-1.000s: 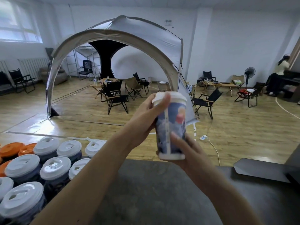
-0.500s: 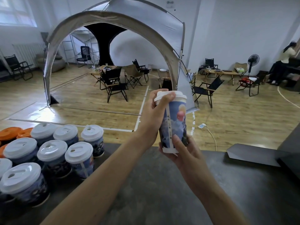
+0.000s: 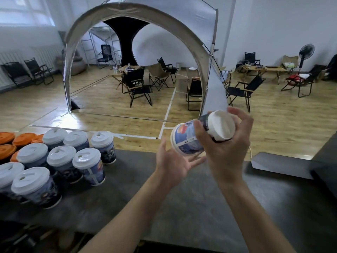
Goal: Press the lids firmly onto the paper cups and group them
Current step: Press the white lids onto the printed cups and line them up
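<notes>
- Close by, right hand (image 3: 228, 150) wraps cup (image 3: 187, 141), tilted above table (image 3: 200, 207).
- Left hand (image 3: 173, 161) slack, palm just under cup's base.
- Likely light, thin-walled, crushable: hold midwall gently, press lid (image 3: 221, 126) at rim.
- Farther left, lidded cups (image 3: 62, 159) grouped.

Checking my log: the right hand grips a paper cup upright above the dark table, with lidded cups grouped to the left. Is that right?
No. The head view shows the paper cup tipped on its side, not upright, in the grip of the right hand. The rest holds: it is above the dark table, with lidded cups grouped to the left.
</notes>
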`<state>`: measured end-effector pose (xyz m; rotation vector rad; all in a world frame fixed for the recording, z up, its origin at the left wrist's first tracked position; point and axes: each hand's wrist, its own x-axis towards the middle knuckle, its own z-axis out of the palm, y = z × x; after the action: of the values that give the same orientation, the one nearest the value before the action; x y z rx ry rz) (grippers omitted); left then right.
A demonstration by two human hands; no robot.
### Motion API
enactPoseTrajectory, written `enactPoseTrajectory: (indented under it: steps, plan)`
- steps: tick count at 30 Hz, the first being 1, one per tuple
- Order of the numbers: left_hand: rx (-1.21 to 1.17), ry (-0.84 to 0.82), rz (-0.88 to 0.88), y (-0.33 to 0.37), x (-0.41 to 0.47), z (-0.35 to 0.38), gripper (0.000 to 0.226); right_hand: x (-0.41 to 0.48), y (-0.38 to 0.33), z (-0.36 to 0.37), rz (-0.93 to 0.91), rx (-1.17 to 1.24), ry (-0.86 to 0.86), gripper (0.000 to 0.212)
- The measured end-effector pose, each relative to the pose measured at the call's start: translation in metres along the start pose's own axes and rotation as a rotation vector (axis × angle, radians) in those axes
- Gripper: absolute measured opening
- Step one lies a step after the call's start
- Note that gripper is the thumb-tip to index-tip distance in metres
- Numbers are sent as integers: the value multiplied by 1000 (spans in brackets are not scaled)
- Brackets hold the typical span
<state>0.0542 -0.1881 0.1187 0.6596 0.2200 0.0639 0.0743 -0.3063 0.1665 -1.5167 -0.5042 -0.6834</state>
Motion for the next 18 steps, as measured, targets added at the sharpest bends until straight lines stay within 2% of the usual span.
enactPoseTrajectory:
  steps: [3,6,8,10,13,15,18]
  plan:
    - [-67,-13,-15,-24,0,10,74,22,-3,-9,-17,-128,-165,58]
    - [-168,-35,-55,-41,2,13,86,32,2,-20,-33,-165,-193,51]
    - [-229,23,-71,-47,2,19,87,29,5,-24,-26,-178,-241,51]
    - [-147,48,-50,-53,-1,24,81,27,4,-29,-13,-152,-230,51]
    - [-19,52,-11,-59,-7,37,57,25,4,-37,10,-89,-173,51]
    - [-32,106,-37,-60,-7,39,68,18,5,-42,67,-62,-232,52]
    - [64,182,30,-45,-1,36,79,10,13,-64,122,-17,-242,50]
